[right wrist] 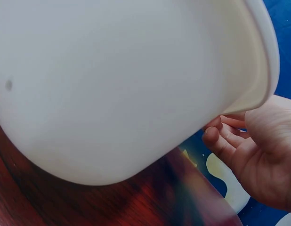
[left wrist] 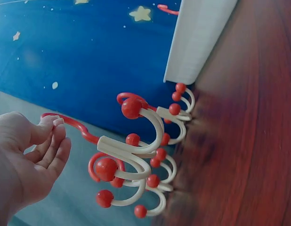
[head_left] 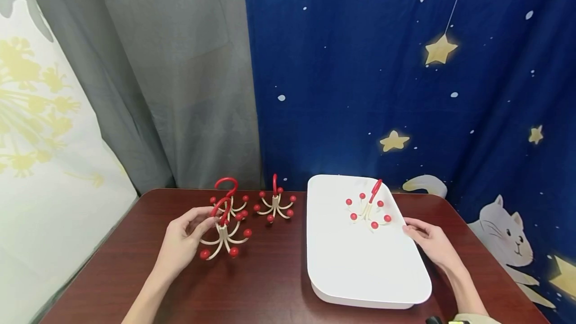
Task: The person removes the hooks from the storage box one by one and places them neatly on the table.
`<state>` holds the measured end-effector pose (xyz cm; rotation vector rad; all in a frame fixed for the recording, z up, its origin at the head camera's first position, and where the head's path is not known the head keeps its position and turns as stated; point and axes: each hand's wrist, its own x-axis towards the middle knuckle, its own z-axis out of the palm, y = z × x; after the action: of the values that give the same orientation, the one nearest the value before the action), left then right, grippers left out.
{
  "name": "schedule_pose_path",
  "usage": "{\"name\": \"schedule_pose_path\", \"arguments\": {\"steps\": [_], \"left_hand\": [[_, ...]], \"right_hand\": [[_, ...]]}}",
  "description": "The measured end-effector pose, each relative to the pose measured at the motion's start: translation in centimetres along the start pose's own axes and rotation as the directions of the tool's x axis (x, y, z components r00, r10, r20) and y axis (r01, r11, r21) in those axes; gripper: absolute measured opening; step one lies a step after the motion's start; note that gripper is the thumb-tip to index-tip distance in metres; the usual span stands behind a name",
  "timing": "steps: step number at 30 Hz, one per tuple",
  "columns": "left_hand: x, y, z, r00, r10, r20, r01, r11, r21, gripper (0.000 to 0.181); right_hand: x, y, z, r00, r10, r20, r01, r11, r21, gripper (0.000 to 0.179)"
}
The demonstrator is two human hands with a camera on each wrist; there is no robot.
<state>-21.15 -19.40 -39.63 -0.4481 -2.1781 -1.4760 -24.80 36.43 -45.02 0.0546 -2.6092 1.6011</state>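
My left hand pinches the red hook of a multi-arm hanger, whose curved cream arms end in red balls. The left wrist view shows thumb and fingertips on the hook's end, the arms hanging away from the palm. Just behind it stands a second hanger, partly hidden; a third hanger stands on the table to its right. Another hanger sits within the white tray, its red hook leaning right. My right hand grips the tray's right rim; its fingertips are partly hidden under the rim.
The dark red-brown wooden table carries everything. Behind it hang a grey curtain and a blue curtain with stars and a cat. A pale patterned cloth hangs at the left.
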Motion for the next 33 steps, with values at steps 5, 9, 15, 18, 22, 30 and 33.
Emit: {"name": "schedule_pose_path", "arguments": {"steps": [5,9,15,18,22,30,33], "left_hand": [[-0.4,-0.7,-0.9,1.0,0.0,-0.022,0.001,0.999,0.032,0.02],[-0.8,-1.4,-1.6,0.999,-0.011,-0.032,0.013,0.997,0.076,0.021],[-1.3,-2.3,-2.1,0.999,-0.044,-0.032,0.047,0.994,0.102,0.019],[-1.3,-2.7,-2.1,0.998,-0.053,-0.015,0.055,0.995,0.081,0.019],[-1.5,-3.2,-2.0,0.997,-0.069,0.013,0.069,0.997,0.043,0.019],[-2.2,-3.5,-1.8,0.992,-0.108,0.063,0.109,0.994,-0.02,0.018],[-2.4,-3.7,-1.9,0.99,-0.114,0.078,0.116,0.993,-0.013,0.018]], "right_hand": [[0.1,0.0,0.0,1.0,-0.003,0.004,0.002,1.0,0.002,0.055],[0.2,-0.1,0.0,1.0,0.002,-0.002,-0.002,1.0,0.003,0.056],[0.2,0.0,-0.1,1.0,0.004,-0.004,-0.004,1.0,0.014,0.057],[0.1,0.1,-0.1,1.0,0.008,-0.005,-0.008,1.0,0.013,0.057],[0.1,0.1,0.0,1.0,0.01,-0.009,-0.01,1.0,0.012,0.057],[0.1,0.1,0.0,1.0,0.008,-0.011,-0.008,1.0,0.008,0.057],[0.1,0.0,0.0,1.0,0.017,-0.011,-0.017,1.0,0.01,0.057]]}}
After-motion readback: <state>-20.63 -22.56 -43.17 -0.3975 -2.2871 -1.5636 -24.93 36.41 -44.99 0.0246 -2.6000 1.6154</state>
